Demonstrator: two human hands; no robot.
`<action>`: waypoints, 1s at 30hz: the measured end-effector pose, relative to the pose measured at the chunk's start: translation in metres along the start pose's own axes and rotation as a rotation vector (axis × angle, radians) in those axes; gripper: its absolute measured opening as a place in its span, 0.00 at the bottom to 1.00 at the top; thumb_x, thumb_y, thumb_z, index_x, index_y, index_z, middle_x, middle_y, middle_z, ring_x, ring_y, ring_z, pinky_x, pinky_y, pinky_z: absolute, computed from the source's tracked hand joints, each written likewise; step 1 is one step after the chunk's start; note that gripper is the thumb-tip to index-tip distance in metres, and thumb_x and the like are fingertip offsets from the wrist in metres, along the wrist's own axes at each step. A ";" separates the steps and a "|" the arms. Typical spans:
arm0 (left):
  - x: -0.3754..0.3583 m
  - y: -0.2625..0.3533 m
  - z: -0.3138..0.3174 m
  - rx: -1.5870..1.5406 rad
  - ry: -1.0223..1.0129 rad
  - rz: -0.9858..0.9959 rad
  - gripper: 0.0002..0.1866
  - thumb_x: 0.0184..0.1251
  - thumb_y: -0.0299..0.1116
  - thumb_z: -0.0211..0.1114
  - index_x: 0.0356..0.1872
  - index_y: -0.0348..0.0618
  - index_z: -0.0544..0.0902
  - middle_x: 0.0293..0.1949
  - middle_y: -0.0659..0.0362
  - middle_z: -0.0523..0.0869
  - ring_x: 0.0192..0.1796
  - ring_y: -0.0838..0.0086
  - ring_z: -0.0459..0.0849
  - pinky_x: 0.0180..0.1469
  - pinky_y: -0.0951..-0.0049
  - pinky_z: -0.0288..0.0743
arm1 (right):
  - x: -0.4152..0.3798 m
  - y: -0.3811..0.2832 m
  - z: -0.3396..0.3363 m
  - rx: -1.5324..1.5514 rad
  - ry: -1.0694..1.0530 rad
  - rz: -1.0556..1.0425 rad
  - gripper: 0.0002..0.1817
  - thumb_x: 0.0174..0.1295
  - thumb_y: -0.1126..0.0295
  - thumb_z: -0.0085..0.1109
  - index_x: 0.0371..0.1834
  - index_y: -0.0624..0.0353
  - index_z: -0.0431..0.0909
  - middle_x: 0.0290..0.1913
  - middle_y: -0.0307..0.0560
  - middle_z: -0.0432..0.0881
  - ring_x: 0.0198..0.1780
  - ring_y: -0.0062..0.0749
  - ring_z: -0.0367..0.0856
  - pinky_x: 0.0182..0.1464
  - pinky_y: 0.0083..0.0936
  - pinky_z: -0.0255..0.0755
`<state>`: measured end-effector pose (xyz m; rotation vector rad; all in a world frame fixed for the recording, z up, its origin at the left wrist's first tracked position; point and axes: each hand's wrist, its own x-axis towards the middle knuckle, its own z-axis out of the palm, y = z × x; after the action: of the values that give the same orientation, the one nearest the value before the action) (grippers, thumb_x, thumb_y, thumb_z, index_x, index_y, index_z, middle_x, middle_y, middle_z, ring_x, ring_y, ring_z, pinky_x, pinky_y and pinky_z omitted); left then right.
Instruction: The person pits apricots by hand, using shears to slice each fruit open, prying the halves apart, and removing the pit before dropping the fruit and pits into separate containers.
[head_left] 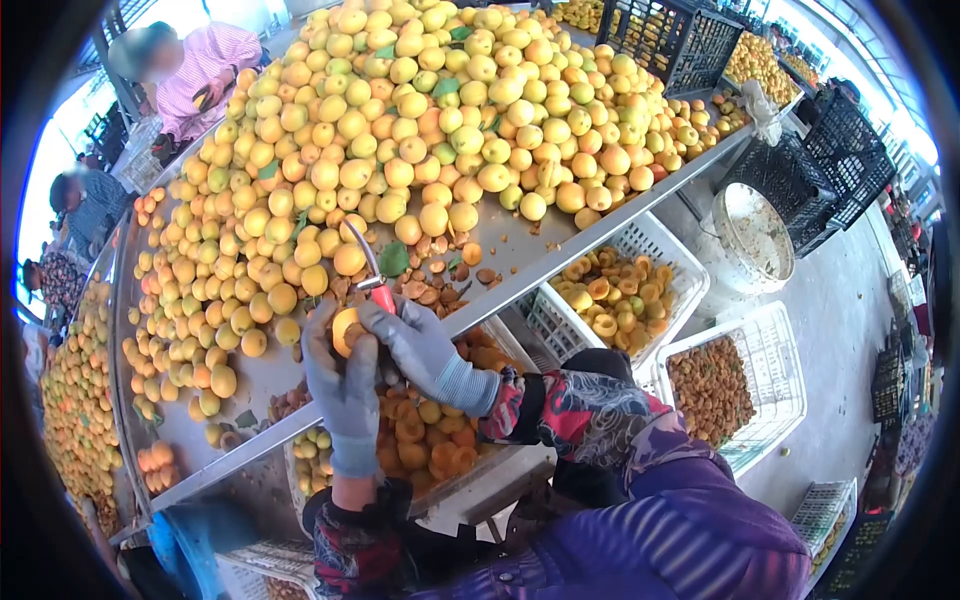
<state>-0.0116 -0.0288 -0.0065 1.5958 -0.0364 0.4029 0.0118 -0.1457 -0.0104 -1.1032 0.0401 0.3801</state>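
My left hand [342, 385], in a grey glove, holds an orange-yellow apricot [346, 331] between thumb and fingers over the metal table's front edge [520, 287]. Close beside it, my gloved right hand [415, 345] is closed around the red handle of a curved knife [379, 289], whose blade points up and away from me. The right fingertips are at the apricot. Behind both hands lies a large heap of whole apricots [400, 120]. Loose brown pits [432, 292] are scattered on the table just beyond the right hand.
Below the edge, a white crate [690, 268] holds apricot halves, and another [790, 400] holds pits. More halves lie in a crate under my hands. A white bucket [752, 235] and black crates [850, 150] stand at right. A person in pink [205, 70] works across the table.
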 end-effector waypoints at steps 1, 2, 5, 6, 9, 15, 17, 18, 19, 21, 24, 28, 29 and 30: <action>0.001 -0.001 -0.003 0.064 -0.057 0.055 0.21 0.65 0.30 0.60 0.58 0.33 0.72 0.55 0.53 0.74 0.53 0.71 0.75 0.59 0.72 0.68 | 0.002 0.003 0.001 0.009 -0.004 -0.064 0.15 0.68 0.58 0.51 0.37 0.60 0.76 0.21 0.36 0.75 0.15 0.19 0.71 0.15 0.16 0.63; 0.002 -0.001 -0.005 0.129 -0.111 0.109 0.22 0.65 0.30 0.60 0.58 0.32 0.72 0.55 0.52 0.75 0.54 0.71 0.75 0.59 0.72 0.68 | 0.007 0.008 0.001 0.017 -0.008 -0.125 0.14 0.69 0.57 0.53 0.36 0.56 0.77 0.20 0.31 0.73 0.14 0.13 0.68 0.15 0.12 0.59; 0.007 0.003 -0.013 0.059 -0.192 0.149 0.25 0.66 0.31 0.61 0.62 0.32 0.70 0.55 0.51 0.77 0.56 0.69 0.75 0.62 0.69 0.68 | 0.018 0.009 -0.004 -0.189 -0.045 -0.240 0.12 0.68 0.58 0.56 0.41 0.55 0.77 0.21 0.29 0.74 0.15 0.12 0.69 0.15 0.12 0.60; 0.008 0.003 -0.017 0.109 -0.238 0.184 0.26 0.66 0.31 0.61 0.63 0.32 0.69 0.56 0.50 0.77 0.58 0.68 0.75 0.62 0.68 0.67 | 0.010 -0.005 -0.002 -0.256 -0.073 -0.158 0.12 0.67 0.58 0.56 0.42 0.55 0.76 0.21 0.30 0.75 0.16 0.13 0.70 0.15 0.12 0.60; 0.008 0.000 -0.015 0.126 -0.294 0.124 0.30 0.61 0.27 0.65 0.65 0.33 0.67 0.60 0.48 0.75 0.61 0.62 0.75 0.63 0.65 0.67 | 0.007 -0.006 -0.006 -0.073 -0.063 -0.048 0.12 0.64 0.67 0.57 0.47 0.61 0.77 0.33 0.41 0.81 0.27 0.20 0.77 0.28 0.18 0.73; 0.010 0.010 -0.024 0.402 -0.358 0.405 0.33 0.58 0.27 0.67 0.65 0.32 0.67 0.59 0.45 0.76 0.60 0.55 0.77 0.61 0.65 0.68 | -0.007 -0.033 -0.001 -0.028 -0.160 0.146 0.18 0.66 0.54 0.54 0.44 0.59 0.76 0.23 0.36 0.76 0.15 0.16 0.70 0.15 0.13 0.61; 0.008 0.009 -0.024 0.321 -0.369 0.444 0.32 0.59 0.27 0.66 0.65 0.32 0.66 0.59 0.46 0.77 0.59 0.56 0.78 0.61 0.66 0.69 | -0.008 -0.026 -0.006 -0.029 -0.195 0.104 0.19 0.65 0.53 0.54 0.44 0.59 0.75 0.22 0.36 0.76 0.15 0.16 0.69 0.15 0.12 0.61; 0.007 0.009 -0.023 0.326 -0.365 0.441 0.32 0.59 0.27 0.66 0.65 0.32 0.66 0.59 0.46 0.77 0.59 0.56 0.78 0.61 0.66 0.69 | -0.006 -0.021 -0.010 -0.035 -0.212 0.043 0.20 0.65 0.51 0.55 0.44 0.60 0.74 0.21 0.36 0.75 0.15 0.16 0.69 0.15 0.12 0.61; 0.007 0.009 -0.021 0.252 -0.325 0.368 0.32 0.59 0.28 0.67 0.65 0.32 0.67 0.58 0.47 0.77 0.58 0.58 0.78 0.60 0.67 0.70 | -0.002 -0.016 -0.011 -0.032 -0.232 -0.051 0.22 0.65 0.51 0.54 0.44 0.61 0.74 0.23 0.36 0.75 0.14 0.16 0.68 0.16 0.11 0.62; 0.006 0.008 -0.012 0.181 -0.277 0.301 0.32 0.59 0.29 0.67 0.64 0.32 0.67 0.58 0.47 0.77 0.57 0.59 0.79 0.60 0.69 0.70 | -0.002 -0.012 -0.012 -0.041 -0.190 -0.148 0.21 0.65 0.51 0.54 0.45 0.61 0.74 0.23 0.36 0.76 0.15 0.16 0.69 0.16 0.12 0.62; 0.007 0.010 -0.011 0.056 -0.196 0.260 0.30 0.57 0.30 0.68 0.62 0.35 0.71 0.55 0.50 0.79 0.54 0.63 0.79 0.56 0.71 0.73 | 0.000 -0.020 -0.003 -0.078 -0.072 -0.156 0.20 0.66 0.54 0.54 0.45 0.62 0.74 0.24 0.36 0.76 0.15 0.16 0.70 0.14 0.12 0.61; 0.013 0.016 -0.024 0.290 -0.236 0.196 0.24 0.54 0.25 0.68 0.55 0.36 0.76 0.52 0.53 0.79 0.55 0.69 0.77 0.57 0.72 0.69 | 0.001 -0.024 0.000 -0.197 -0.025 -0.040 0.17 0.67 0.58 0.54 0.47 0.62 0.75 0.26 0.36 0.76 0.15 0.16 0.71 0.13 0.12 0.60; 0.016 0.014 -0.026 0.364 -0.251 0.298 0.24 0.55 0.28 0.68 0.55 0.37 0.77 0.50 0.51 0.80 0.51 0.63 0.79 0.52 0.69 0.73 | 0.001 -0.026 0.001 -0.198 -0.028 -0.035 0.17 0.67 0.58 0.54 0.47 0.62 0.75 0.26 0.36 0.76 0.15 0.16 0.71 0.13 0.12 0.60; 0.017 0.012 -0.028 0.437 -0.265 0.399 0.24 0.56 0.32 0.69 0.54 0.39 0.77 0.49 0.49 0.81 0.48 0.57 0.81 0.47 0.65 0.77 | 0.001 -0.028 0.001 -0.220 -0.041 -0.019 0.17 0.68 0.58 0.54 0.47 0.62 0.75 0.26 0.36 0.77 0.15 0.16 0.71 0.13 0.12 0.60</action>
<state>-0.0058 0.0013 0.0101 2.0729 -0.5051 0.5295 0.0212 -0.1555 0.0145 -1.3119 -0.0500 0.3967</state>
